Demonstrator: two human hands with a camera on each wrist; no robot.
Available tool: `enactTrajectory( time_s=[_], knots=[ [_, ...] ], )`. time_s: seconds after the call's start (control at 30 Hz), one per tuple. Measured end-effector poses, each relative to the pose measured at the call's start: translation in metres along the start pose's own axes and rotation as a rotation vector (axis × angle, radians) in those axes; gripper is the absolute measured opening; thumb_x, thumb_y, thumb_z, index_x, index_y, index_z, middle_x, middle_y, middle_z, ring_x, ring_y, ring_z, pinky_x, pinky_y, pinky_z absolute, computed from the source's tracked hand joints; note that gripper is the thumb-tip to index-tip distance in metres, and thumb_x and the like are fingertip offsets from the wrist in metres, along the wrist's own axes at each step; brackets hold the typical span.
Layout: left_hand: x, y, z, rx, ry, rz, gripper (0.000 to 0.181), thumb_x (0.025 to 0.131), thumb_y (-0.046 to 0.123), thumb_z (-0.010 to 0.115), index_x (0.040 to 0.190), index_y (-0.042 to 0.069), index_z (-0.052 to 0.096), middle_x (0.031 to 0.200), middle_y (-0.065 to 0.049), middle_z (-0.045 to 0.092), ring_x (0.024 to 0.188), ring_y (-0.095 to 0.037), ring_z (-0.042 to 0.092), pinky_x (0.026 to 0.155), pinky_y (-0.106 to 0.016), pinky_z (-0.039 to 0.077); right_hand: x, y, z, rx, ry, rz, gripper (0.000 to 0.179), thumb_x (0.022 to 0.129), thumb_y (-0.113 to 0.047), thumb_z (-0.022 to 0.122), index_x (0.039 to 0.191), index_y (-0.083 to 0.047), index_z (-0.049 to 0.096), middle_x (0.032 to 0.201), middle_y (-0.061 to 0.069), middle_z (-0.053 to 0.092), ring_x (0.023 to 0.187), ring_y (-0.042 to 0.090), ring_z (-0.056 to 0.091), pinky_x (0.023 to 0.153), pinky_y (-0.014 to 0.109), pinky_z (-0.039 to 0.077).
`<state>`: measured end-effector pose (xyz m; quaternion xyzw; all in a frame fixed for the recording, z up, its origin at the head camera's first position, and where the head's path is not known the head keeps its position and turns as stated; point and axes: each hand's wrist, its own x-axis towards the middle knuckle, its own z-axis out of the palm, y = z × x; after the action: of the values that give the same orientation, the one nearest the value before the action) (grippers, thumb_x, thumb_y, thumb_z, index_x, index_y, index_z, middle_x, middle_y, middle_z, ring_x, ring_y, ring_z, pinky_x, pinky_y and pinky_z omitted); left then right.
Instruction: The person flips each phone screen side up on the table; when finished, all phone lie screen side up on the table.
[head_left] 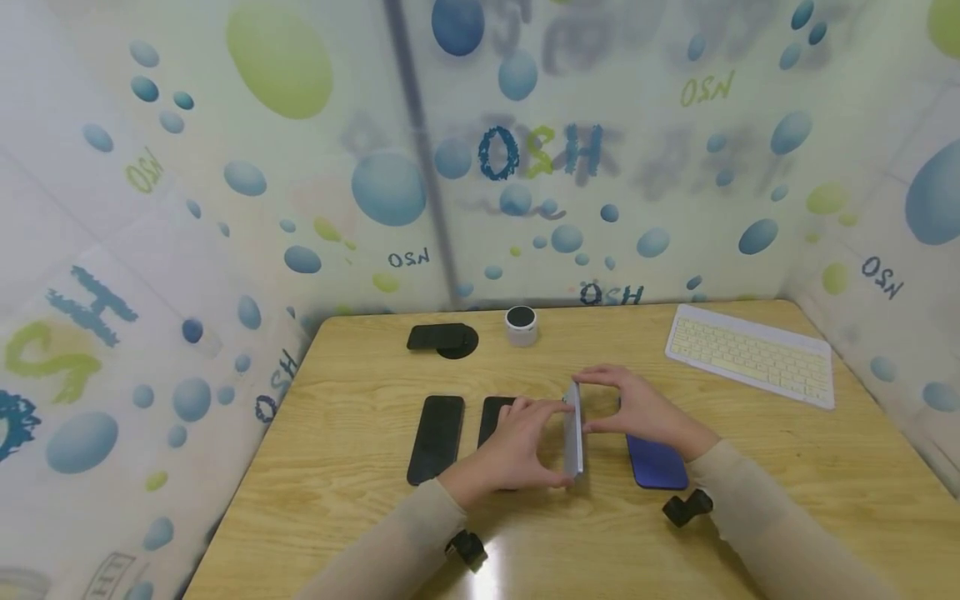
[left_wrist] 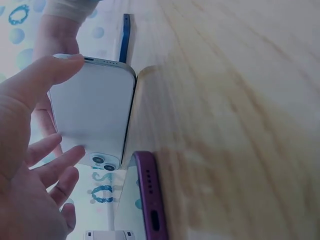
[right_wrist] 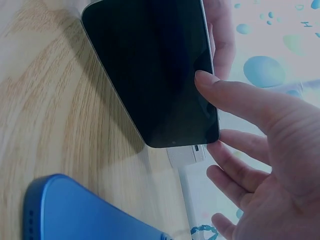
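Note:
A white phone is held on its long edge between both hands, close over the table. My left hand grips it from the left, thumb on the port end and fingertips near the two camera lenses. From the right, my right hand pinches the other end, its thumb on the dark screen. A blue phone lies under my right wrist, blue back up. Partly hidden by my left hand, a purple-edged phone lies screen up. Left of it is another black-screened phone.
At the back, a black slab overlaps a round black disc. A small white cylinder with a dark top stands beside them. A white keyboard lies at the back right. Patterned walls border the wooden table.

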<state>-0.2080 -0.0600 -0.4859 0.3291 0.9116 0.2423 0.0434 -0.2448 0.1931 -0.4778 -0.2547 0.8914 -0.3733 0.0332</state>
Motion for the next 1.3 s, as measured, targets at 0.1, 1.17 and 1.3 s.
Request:
enactTrajectory(
  time_s=[0.1,1.17,1.3],
  knots=[
    [-0.001,0.000,-0.001,-0.013,0.007,0.003,0.100,0.071,0.051,0.092,0.155,0.029,0.042,0.151,0.011,0.053,0.122,-0.014,0.043,0.095,-0.033,0.032,0.001,0.000,0.001,0.001,-0.001,-0.001,0.075,0.077,-0.030,0.092,0.143,-0.011,0.062,0.149,0.018,0.056,0.140,0.045,0.047,0.110,0.068,0.039],
    [-0.011,-0.017,-0.017,0.033,0.041,0.060,0.092,0.077,0.056,0.086,0.153,0.022,0.049,0.162,0.006,0.043,0.135,-0.020,0.042,0.100,-0.044,0.033,0.014,0.005,0.017,0.089,-0.031,-0.113,0.075,0.077,-0.020,0.092,0.143,-0.008,0.058,0.144,0.009,0.062,0.137,0.039,0.052,0.113,0.064,0.037],
    [-0.014,-0.020,-0.018,0.000,0.038,0.057,0.092,0.077,0.053,0.087,0.154,0.020,0.049,0.163,0.005,0.042,0.134,-0.020,0.041,0.102,-0.046,0.033,0.015,0.016,0.019,0.069,-0.089,-0.105,0.073,0.078,-0.020,0.091,0.142,-0.009,0.059,0.143,0.008,0.063,0.136,0.037,0.053,0.113,0.063,0.037]
  ],
)
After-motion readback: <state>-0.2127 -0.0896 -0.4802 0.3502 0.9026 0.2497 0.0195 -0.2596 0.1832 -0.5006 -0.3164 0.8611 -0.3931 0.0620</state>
